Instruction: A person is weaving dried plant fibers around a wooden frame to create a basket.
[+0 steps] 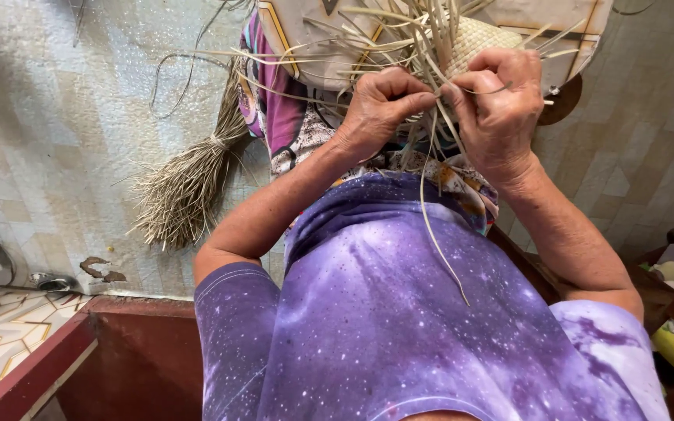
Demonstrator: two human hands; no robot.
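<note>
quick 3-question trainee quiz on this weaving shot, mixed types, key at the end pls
1. True or false: both hands pinch the pale straw strips.
2. Which thing lies on the tiled floor, off the left forearm? A) tied bundle of dry straw B) broom C) basket
3. Name the part-woven thing behind the right hand.

Key
1. True: the left hand and right hand meet on the strips.
2. A: the straw bundle.
3. A woven straw mat, loose ends sticking out.
</note>
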